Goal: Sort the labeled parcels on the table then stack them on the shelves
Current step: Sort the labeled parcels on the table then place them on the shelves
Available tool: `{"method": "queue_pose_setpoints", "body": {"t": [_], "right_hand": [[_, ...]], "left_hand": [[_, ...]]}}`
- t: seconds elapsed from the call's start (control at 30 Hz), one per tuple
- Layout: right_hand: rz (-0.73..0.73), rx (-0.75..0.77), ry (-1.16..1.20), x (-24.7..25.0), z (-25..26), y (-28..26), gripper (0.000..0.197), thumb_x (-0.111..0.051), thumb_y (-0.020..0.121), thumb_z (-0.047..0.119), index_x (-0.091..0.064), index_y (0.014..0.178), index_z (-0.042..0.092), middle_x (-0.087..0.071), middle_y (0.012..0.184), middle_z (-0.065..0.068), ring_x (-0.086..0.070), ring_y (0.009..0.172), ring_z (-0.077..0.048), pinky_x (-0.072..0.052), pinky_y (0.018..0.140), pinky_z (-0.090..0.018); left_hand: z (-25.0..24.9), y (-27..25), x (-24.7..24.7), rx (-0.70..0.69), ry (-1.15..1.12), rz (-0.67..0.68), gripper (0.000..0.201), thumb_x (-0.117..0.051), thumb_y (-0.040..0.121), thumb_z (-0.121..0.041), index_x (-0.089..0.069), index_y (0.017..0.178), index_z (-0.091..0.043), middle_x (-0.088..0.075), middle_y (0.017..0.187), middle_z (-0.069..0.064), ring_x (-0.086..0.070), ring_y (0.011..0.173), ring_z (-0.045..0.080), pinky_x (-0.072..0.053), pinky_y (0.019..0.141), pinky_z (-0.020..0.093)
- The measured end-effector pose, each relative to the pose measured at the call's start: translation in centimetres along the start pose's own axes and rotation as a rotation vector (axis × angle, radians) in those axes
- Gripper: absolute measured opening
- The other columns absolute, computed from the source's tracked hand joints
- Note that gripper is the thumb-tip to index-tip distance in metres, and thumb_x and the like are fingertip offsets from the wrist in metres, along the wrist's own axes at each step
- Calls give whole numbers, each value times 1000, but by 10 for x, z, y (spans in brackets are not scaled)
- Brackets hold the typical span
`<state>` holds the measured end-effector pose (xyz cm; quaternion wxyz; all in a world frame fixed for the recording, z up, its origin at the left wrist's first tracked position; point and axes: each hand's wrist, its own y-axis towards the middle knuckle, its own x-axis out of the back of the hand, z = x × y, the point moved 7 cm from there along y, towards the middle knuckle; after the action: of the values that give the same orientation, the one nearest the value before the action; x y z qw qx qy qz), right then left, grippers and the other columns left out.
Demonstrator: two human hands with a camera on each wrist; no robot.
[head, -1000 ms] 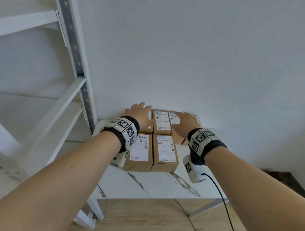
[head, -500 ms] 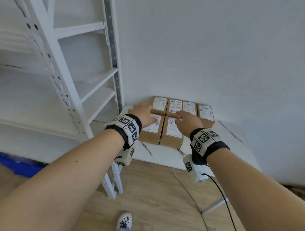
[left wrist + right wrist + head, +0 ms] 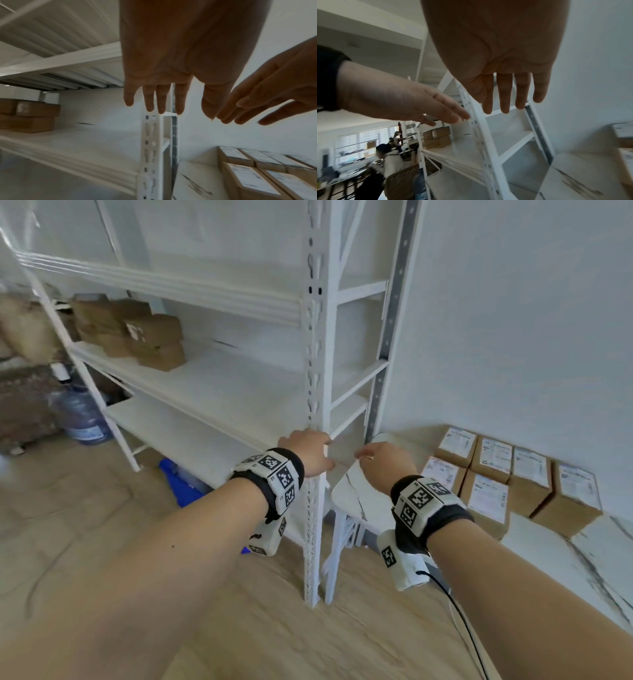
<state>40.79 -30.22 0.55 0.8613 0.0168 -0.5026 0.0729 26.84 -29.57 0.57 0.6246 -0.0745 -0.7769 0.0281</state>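
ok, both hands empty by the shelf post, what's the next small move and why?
Probably swing back right and grip one labeled parcel off the table. Left hand and right hand are open, holding nothing; parcels remain on the table, and the shelf beside them has bare space.

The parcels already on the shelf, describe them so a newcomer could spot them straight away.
Start at the white shelving unit left of the table. On its middle shelf, at the far left end, sits a small stack of brown parcels. Unlike the table's parcels, laid in flat rows, these are piled up.

Soft daylight, motion blur, wide-angle warp, wrist views dim
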Motion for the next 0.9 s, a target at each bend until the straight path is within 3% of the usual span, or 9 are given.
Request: {"method": "queue_pose_setpoints", "body": {"t": [0.2, 0.4, 0.53, 0.7, 0.9], "right_hand": [[78, 58, -20, -64, 103, 36, 38, -39, 94, 17, -59, 126, 24, -58, 129, -6, -58, 109, -26, -48, 89, -30], [103, 106, 24, -126, 219, 90, 35, -42, 93, 16, -61, 122, 24, -59, 123, -4, -58, 104, -22, -42, 76, -23], [108, 127, 104, -163, 294, 126, 34, -44, 92, 15, -62, 119, 24, -60, 121, -4, -53, 88, -17, -40, 73, -22], [105, 155, 168, -192, 364, 158, 34, -46, 91, 13, -63, 118, 24, -58, 125, -3, -57, 106, -20, -40, 77, -20], [90, 180, 179, -210, 419, 206, 35, -45, 90, 10, -63, 117, 23, -57, 128, -2, -55, 113, -20, -37, 80, -20]], "left_hand": [[124, -4, 24, 109, -77, -93, 54, -55, 91, -39, -42, 140, -23, -40, 146, 3, -39, 132, 24, -34, 107, 41], [264, 2, 60, 170, -63, -141, 54, -54, 91, -40, -41, 140, -22, -41, 146, 3, -39, 131, 24, -33, 107, 40], [351, 9, 94, 213, -107, -180, 53, -55, 91, -39, -42, 139, -22, -42, 144, 5, -40, 131, 24, -34, 107, 40], [431, 17, 115, 251, -210, -204, 51, -57, 91, -36, -45, 138, -21, -43, 142, 7, -41, 130, 26, -34, 107, 41], [499, 39, 128, 263, -314, -234, 49, -57, 91, -33, -46, 137, -19, -45, 140, 8, -42, 129, 26, -35, 107, 42]]}}
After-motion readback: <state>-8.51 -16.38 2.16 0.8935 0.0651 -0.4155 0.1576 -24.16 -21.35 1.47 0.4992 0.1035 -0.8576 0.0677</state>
